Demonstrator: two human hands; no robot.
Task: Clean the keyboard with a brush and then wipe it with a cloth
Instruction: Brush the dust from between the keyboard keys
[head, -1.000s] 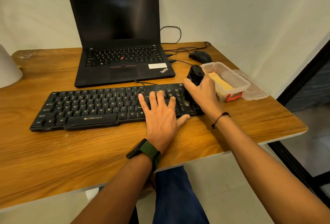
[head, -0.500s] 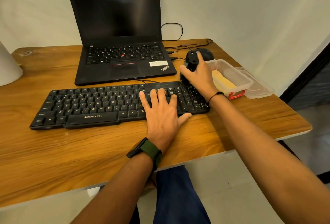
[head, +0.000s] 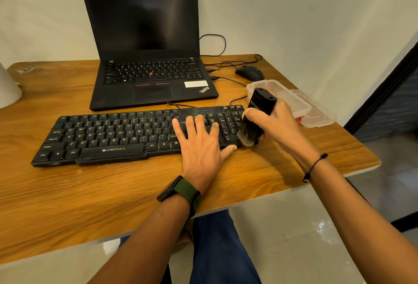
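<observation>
A black Zebronics keyboard (head: pixel 108 134) lies across the middle of the wooden desk. My left hand (head: pixel 200 150) rests flat on its right part with fingers spread. My right hand (head: pixel 279 125) grips a black brush (head: pixel 256 118), whose pale bristles touch the keyboard's front right corner by the number pad. A clear plastic container (head: pixel 294 100) stands just behind my right hand. The cloth inside it is hidden in this frame.
An open black laptop (head: pixel 149 57) with a dark screen stands behind the keyboard. A black mouse (head: pixel 250 73) and cables lie at the back right. The container's lid (head: pixel 319 116) lies beside it near the desk's right edge. A white object (head: pixel 8 89) sits at far left.
My right hand has drawn the brush from the keyboard's back right corner down to its front right corner. My left hand has stayed flat on the keys.
</observation>
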